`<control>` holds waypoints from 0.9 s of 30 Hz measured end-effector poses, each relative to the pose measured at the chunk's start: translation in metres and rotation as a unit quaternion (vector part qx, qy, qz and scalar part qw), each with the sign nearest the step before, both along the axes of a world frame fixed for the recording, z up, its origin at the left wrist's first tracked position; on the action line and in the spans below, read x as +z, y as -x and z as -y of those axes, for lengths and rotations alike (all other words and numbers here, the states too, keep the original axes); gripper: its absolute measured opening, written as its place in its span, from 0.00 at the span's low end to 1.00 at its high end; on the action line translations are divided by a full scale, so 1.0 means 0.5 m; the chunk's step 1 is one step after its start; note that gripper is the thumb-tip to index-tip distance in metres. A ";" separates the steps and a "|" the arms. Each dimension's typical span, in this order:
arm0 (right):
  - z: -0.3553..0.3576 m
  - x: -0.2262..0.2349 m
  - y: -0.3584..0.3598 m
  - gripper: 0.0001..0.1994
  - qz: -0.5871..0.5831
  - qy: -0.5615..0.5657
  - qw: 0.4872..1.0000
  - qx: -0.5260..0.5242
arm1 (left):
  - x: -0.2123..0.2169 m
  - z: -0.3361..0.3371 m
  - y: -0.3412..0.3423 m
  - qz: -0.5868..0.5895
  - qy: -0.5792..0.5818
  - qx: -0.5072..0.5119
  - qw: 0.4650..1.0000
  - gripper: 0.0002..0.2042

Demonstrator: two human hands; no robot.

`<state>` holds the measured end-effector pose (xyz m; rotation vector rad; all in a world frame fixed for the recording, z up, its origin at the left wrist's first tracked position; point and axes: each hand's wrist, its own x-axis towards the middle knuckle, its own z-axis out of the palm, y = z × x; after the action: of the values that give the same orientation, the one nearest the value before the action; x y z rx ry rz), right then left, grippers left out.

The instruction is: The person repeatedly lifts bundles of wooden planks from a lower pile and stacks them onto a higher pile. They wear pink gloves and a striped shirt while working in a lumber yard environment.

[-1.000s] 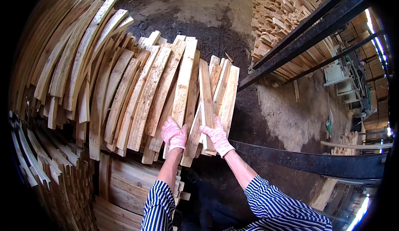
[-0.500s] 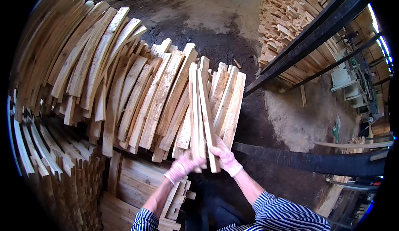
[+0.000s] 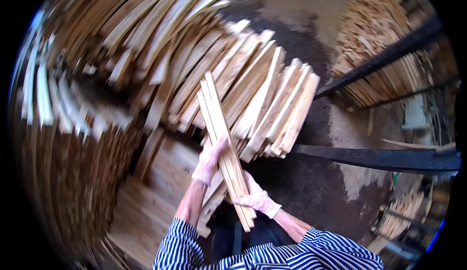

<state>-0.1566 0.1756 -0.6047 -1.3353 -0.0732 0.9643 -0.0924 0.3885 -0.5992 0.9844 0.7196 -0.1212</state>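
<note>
A small bundle of pale wooden slats (image 3: 224,158) lies between my hands, tilted with its far end toward the left. My left hand (image 3: 211,157), in a pink knit glove, is closed round the bundle's left side near its middle. My right hand (image 3: 256,198), gloved the same way, grips the near end from the right. Just beyond the bundle is a stack of rough wooden slats (image 3: 253,75), lying side by side in uneven layers.
Taller piles of long slats (image 3: 141,22) stand at the far left, and a dense stack (image 3: 73,173) at the near left. Dark beams (image 3: 379,156) run across the right side. Another large woodpile (image 3: 374,41) is at the far right.
The slats, upright and slightly apart before, are now drawn together and tilted left. My left hand has moved up along them; my right grips their near end. The view has turned.
</note>
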 end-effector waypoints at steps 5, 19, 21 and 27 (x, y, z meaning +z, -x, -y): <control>-0.148 0.054 -0.017 0.56 0.117 0.008 0.989 0.095 | 0.153 -0.142 0.100 0.122 -0.043 0.053 0.990 0.31; -0.479 -0.016 0.050 0.48 0.297 0.090 0.890 0.333 | -0.021 -0.350 0.428 0.159 -0.162 0.115 0.967 0.41; -0.443 0.022 0.068 0.56 0.353 0.138 0.859 0.344 | -0.007 -0.330 0.439 0.208 0.029 0.177 0.961 0.38; -0.393 -0.078 0.269 0.50 0.234 0.122 0.918 0.297 | -0.201 -0.259 0.640 0.047 0.128 0.400 0.906 0.42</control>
<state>-0.2912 0.3722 -0.6438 -1.8069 -0.7863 1.1571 -0.4123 0.5178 -0.6997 0.3837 0.9401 0.5373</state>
